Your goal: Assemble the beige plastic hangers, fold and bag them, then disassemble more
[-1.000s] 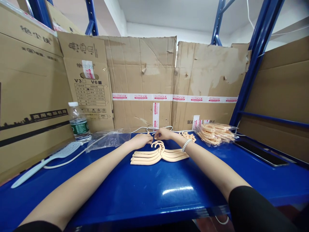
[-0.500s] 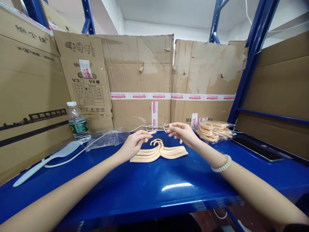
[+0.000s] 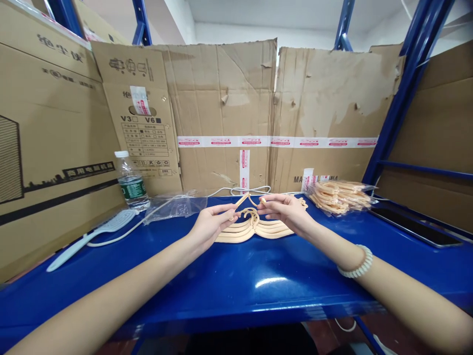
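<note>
My left hand [image 3: 211, 220] is closed on a slim beige hanger piece [image 3: 242, 200], which points up and to the right from the fingertips. Across from it, my right hand [image 3: 286, 209] pinches another beige hanger part with a thin curved end [image 3: 253, 200]. The two pieces come close together between my hands; whether they touch I cannot tell. Just below lies a fanned stack of beige hangers [image 3: 236, 235] on the blue shelf [image 3: 221, 276], hooks pointing away from me. My right fingers and palm partly cover the stack's right end.
At right, a clear bag of beige hanger parts [image 3: 338, 197] lies near a dark phone [image 3: 416, 227]. On the left are a water bottle [image 3: 131, 182], a pale hairbrush [image 3: 94, 236], a plastic bag [image 3: 173, 207] and a white cable [image 3: 121, 237]. Cardboard [image 3: 221, 98] walls the back.
My hands have come closer together, bringing the two hanger pieces near each other above the stack. The piece in my left hand now tilts upward. The whole view has shifted slightly.
</note>
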`<state>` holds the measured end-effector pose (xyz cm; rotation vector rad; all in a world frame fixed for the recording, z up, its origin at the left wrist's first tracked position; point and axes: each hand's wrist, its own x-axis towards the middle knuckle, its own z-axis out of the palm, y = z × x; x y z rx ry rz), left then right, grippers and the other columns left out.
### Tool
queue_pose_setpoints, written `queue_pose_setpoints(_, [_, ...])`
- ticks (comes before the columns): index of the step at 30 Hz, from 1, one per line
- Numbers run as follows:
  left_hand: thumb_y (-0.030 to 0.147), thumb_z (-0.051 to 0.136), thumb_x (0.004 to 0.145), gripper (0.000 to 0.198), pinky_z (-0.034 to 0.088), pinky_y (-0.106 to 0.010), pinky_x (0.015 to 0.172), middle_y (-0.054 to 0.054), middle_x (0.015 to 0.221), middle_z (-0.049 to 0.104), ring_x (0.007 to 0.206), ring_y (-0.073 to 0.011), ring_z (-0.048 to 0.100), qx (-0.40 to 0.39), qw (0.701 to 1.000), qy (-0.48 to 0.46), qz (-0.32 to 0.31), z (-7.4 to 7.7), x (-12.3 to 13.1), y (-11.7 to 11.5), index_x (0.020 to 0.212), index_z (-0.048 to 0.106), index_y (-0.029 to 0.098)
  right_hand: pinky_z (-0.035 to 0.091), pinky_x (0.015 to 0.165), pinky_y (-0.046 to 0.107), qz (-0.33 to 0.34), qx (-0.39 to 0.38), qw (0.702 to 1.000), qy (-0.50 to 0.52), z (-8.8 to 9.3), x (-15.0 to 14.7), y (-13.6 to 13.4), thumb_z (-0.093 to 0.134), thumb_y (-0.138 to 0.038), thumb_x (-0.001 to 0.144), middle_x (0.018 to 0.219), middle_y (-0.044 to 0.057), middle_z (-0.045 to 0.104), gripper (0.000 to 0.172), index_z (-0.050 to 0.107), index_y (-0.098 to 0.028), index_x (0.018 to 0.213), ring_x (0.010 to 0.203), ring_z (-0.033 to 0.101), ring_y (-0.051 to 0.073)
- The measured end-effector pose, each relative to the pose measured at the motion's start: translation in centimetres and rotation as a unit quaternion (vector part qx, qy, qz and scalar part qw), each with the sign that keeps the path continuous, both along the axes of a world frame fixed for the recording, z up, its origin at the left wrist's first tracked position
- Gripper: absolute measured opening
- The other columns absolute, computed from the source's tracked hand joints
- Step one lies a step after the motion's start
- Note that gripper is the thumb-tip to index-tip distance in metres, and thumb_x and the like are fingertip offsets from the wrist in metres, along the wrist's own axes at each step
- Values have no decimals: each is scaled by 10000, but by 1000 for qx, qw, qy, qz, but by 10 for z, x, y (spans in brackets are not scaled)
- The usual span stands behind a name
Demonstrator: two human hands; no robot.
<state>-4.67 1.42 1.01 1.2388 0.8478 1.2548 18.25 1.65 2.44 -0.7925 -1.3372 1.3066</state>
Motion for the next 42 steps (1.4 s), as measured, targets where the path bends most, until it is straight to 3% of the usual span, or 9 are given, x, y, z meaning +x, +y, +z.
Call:
queue_pose_setpoints(5, [-59,627,779,440,564,-329,930,-79,1045,718,839,-144,721,-66,996,-53,-18,4,5,-9,1148,624,180,573,595,225,12,-37,999,14,-3,-5,-2,730,-351,755,800,113,767,223,742,-139,824,739,747,201])
queue_pose_setpoints(7, [-78,607,780,455,570,-300,897,-84,973,724,793,-137,718,-91,993,-63,-30,8,8,-14,1167,614,160,567,579,201,14,-46,999,19,-7,-7,-3,753,-335,742,781,107,764,221,740,-123,804,710,745,185])
queue_pose_setpoints(12, [-111,557,777,256,569,-234,803,-71,796,700,690,-109,688,-120,988,-78,-52,9,16,-24,884,667,93,566,588,180,32,-61,997,36,-15,-13,-7,856,-248,633,769,72,760,271,713,-129,830,652,729,144])
queue_pose_setpoints(18, [-6,693,732,207,536,-224,749,-2,683,666,704,-109,667,-68,994,-80,-18,4,14,-22,732,569,159,574,705,208,49,-64,994,75,-18,-14,-5,909,-204,552,786,26,760,443,674,-187,927,676,707,108])
queue_pose_setpoints(23, [112,835,589,264,486,-217,709,19,662,649,694,-113,634,9,999,-35,-10,2,15,-25,673,588,153,556,819,235,75,-51,993,70,-18,-12,-4,910,-238,564,772,12,740,308,705,-159,781,735,697,106])
queue_pose_setpoints(33, [224,807,632,209,455,-236,667,9,730,657,749,-151,637,95,994,59,1,-10,19,-29,637,606,168,568,792,245,143,-83,986,-2,-18,-16,-13,873,-354,650,833,62,745,326,721,-133,836,807,716,145])
queue_pose_setpoints(42, [230,789,640,167,501,-260,703,-26,796,697,809,-186,676,104,990,90,-6,-12,20,-30,636,635,165,572,785,248,140,-69,988,-6,-23,-17,-11,861,-366,668,827,43,728,317,655,-147,771,755,716,131])
